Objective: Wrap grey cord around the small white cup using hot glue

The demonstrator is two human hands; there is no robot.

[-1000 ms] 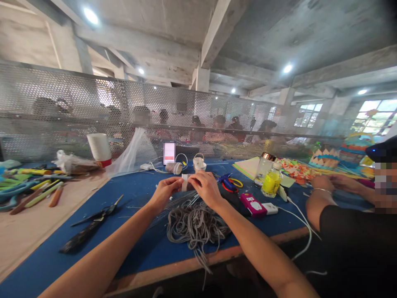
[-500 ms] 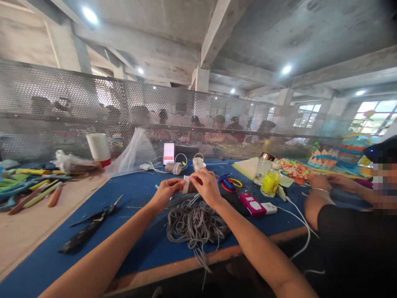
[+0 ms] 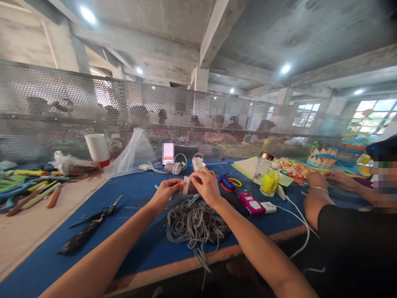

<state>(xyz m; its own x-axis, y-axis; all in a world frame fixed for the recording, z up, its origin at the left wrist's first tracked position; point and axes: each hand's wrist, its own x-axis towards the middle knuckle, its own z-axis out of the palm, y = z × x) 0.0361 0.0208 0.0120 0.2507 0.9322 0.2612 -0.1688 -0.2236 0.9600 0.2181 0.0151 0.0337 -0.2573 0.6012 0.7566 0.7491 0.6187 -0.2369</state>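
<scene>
Above the blue tabletop, my left hand (image 3: pixel 170 191) and my right hand (image 3: pixel 207 186) hold a small white-rimmed cup (image 3: pixel 186 186) between them, tilted on its side. Its wall looks wrapped in brownish cord, partly hidden by my fingers. The left fingers pinch it near the rim. My right thumb and fingers close on its top and far side. Just below the hands lies a loose heap of grey cord (image 3: pixel 195 225), its ends hanging over the table edge. A similar wrapped cup (image 3: pixel 173 168) lies on its side behind, beside a small white handled basket (image 3: pixel 198 163).
Black-handled scissors (image 3: pixel 89 229) lie left, near a pile of tools (image 3: pixel 34 188) and stacked paper cups (image 3: pixel 97 150). A phone (image 3: pixel 168 153) stands behind. To the right are blue pliers (image 3: pixel 228 182), a magenta case (image 3: pixel 252 204), a yellow bottle (image 3: pixel 270 180) and a co-worker's arm (image 3: pixel 318 196).
Both hands keep their hold on the cup with hardly any movement. The whole view has shifted very slightly.
</scene>
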